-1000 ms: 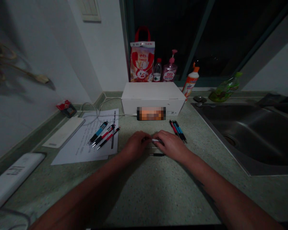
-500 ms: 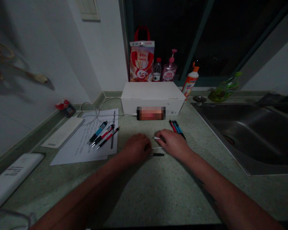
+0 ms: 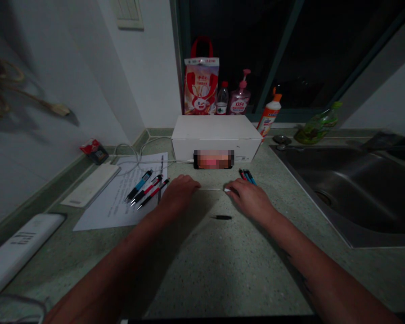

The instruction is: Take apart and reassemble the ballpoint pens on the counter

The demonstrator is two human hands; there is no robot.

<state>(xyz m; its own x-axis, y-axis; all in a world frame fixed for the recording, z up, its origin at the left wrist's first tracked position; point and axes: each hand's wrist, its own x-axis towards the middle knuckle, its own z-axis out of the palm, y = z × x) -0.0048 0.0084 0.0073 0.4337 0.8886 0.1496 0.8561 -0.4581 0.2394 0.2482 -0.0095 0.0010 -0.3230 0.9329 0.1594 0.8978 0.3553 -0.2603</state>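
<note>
My left hand (image 3: 179,194) is closed at the left end of a thin white stick (image 3: 209,189), which lies level between my two hands. To the right, my right hand (image 3: 251,199) pinches a small white piece (image 3: 227,190) between thumb and fingers, just off the stick's right end. A short black pen part (image 3: 222,217) with a thin tip pointing left lies on the counter, below and between the hands. Several blue and red pens (image 3: 150,189) rest on printed paper (image 3: 99,207) left of my left hand. More pens (image 3: 247,175) lie just beyond my right hand.
A phone (image 3: 213,160) with a cable leans on a white box (image 3: 217,128) at the back. Bottles and a bag (image 3: 201,87) stand behind it. The sink (image 3: 351,193) is at right; a white power strip (image 3: 23,243) lies at left.
My left hand has moved left and away from me, and the thin white stick has shifted the same way. My right hand has moved slightly right and away. The black pen part is now fully uncovered.
</note>
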